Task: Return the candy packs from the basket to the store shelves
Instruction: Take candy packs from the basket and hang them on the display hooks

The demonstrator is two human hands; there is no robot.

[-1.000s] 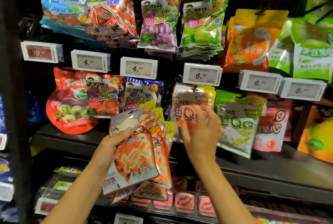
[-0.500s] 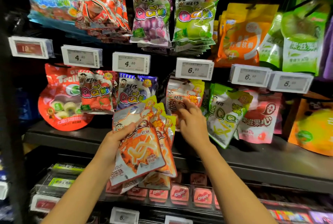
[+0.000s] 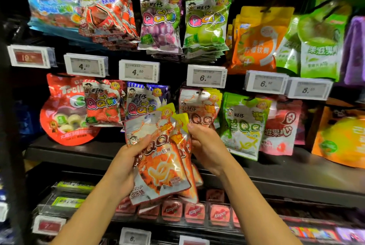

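The store shelves [image 3: 110,152] fill the whole view as a dark rack of hooks, every peg crowded with bright candy bags above a row of white price tags [image 3: 139,71]. Against that, the change is small but telling: the right hand [image 3: 207,144], which a moment ago was up at the hanging orange-and-white packs [image 3: 199,106] under the 6.50 tag, has come back down to the fanned bundle of orange-and-white candy packs [image 3: 160,158] held in front of the lower shelf. Its fingers [image 3: 192,127] now curl onto the upper right edge of the bundle, seemingly pinching the rear pack to peel it off. I judge that one pack has been hung and the next is being separated, so several returns are still to come. The left hand [image 3: 128,163] grips the bundle from the left, thumb across the front pack and the other fingers hidden behind. The matching peg sits just above and right of the bundle, tightly flanked by purple grape packs [image 3: 145,102] on the left and green-and-white packs [image 3: 244,124] on the right, which could be snagged on the way in. Small red Kissport boxes [image 3: 194,213] line the shelf below. The basket is out of view.
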